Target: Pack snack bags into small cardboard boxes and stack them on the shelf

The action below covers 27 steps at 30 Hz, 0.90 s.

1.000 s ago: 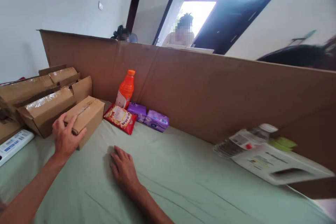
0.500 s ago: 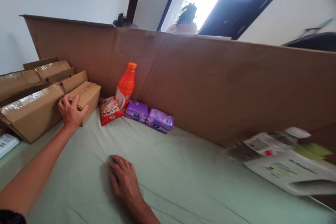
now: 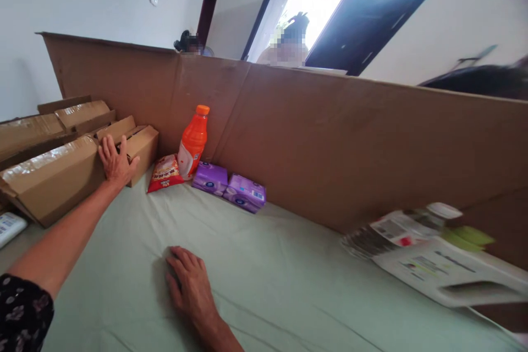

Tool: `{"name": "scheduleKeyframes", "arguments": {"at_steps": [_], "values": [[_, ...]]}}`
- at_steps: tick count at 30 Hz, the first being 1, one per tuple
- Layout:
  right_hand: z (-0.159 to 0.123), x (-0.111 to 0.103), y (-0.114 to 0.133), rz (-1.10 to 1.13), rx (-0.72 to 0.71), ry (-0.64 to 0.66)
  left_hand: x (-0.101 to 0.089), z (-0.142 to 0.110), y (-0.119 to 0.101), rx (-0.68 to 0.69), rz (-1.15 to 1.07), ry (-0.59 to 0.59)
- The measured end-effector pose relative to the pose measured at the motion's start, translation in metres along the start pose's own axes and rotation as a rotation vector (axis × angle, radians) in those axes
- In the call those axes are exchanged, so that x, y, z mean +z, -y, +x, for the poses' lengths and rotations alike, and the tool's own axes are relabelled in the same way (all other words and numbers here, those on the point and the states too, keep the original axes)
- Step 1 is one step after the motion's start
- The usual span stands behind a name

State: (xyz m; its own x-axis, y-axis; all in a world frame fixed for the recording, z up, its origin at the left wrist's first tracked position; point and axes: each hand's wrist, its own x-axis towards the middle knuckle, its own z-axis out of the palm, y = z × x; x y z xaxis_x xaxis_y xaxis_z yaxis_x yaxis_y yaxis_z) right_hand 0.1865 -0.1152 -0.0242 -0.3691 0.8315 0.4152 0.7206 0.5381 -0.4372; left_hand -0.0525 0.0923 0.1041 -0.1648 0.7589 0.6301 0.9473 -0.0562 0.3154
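My left hand (image 3: 115,162) presses against the near end of a small brown cardboard box (image 3: 143,148), its fingers spread and its thumb out along the side. That box stands at the left, by the end of a long taped cardboard box (image 3: 61,179). Just right of it lies a red snack bag (image 3: 165,171), leaning by an orange bottle (image 3: 193,140) with an orange cap. Two purple packs (image 3: 210,177) sit beside the bottle. My right hand (image 3: 190,286) rests on the green cloth (image 3: 289,286), fingers loosely bent and apart, holding nothing.
A tall cardboard panel (image 3: 313,137) walls off the far side. On the right lie a white jug (image 3: 445,269) with a green cap and a clear bottle (image 3: 396,228). A white item (image 3: 10,228) is at the left edge. People are partly visible behind the panel.
The small box has shifted slightly away from me, closer to the snack bag. My left hand moved along with it and its fingers spread wider. My right hand stays on the cloth.
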Motion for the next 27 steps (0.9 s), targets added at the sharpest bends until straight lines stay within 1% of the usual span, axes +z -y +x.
{"name": "scheduleKeyframes", "arguments": {"at_steps": [1, 3, 5, 7, 9, 11, 13, 14, 16, 18, 20, 22, 24, 25, 27], "values": [[0.001, -0.002, 0.001, 0.005, 0.007, 0.014, -0.002, -0.01, -0.008, 0.048, 0.0, 0.016], [0.003, -0.005, 0.004, 0.021, 0.025, 0.045, 0.002, -0.033, -0.03, 0.181, -0.01, 0.094], [0.005, -0.009, 0.006, 0.039, 0.044, 0.061, 0.015, -0.054, -0.052, 0.275, -0.024, 0.188], [0.007, -0.01, 0.007, 0.049, 0.058, 0.056, 0.036, -0.064, -0.071, 0.267, -0.027, 0.247], [0.007, -0.009, 0.008, 0.058, 0.071, 0.046, 0.059, -0.063, -0.081, 0.199, -0.016, 0.282], [0.008, -0.008, 0.008, 0.072, 0.085, 0.038, 0.075, -0.054, -0.083, 0.13, -0.007, 0.306], [0.008, -0.008, 0.009, 0.091, 0.092, 0.037, 0.079, -0.048, -0.078, 0.097, -0.011, 0.315], [0.009, -0.008, 0.009, 0.097, 0.092, 0.041, 0.075, -0.048, -0.074, 0.101, -0.021, 0.315], [0.012, -0.009, 0.01, 0.095, 0.092, 0.058, 0.058, -0.058, -0.063, 0.141, -0.053, 0.309], [0.015, -0.012, 0.011, 0.066, 0.093, 0.077, 0.032, -0.081, -0.051, 0.209, -0.101, 0.299], [0.02, -0.015, 0.012, -0.001, 0.075, 0.113, 0.005, -0.109, -0.042, 0.292, -0.161, 0.296], [0.025, -0.018, 0.014, -0.076, 0.052, 0.158, -0.017, -0.134, -0.04, 0.346, -0.206, 0.29], [0.029, -0.021, 0.017, -0.126, 0.041, 0.192, -0.028, -0.148, -0.052, 0.378, -0.236, 0.299], [0.03, -0.023, 0.019, -0.138, 0.04, 0.203, -0.03, -0.15, -0.064, 0.386, -0.247, 0.31], [0.027, -0.031, 0.023, -0.156, 0.029, 0.239, -0.027, -0.147, -0.097, 0.395, -0.269, 0.341]]}}
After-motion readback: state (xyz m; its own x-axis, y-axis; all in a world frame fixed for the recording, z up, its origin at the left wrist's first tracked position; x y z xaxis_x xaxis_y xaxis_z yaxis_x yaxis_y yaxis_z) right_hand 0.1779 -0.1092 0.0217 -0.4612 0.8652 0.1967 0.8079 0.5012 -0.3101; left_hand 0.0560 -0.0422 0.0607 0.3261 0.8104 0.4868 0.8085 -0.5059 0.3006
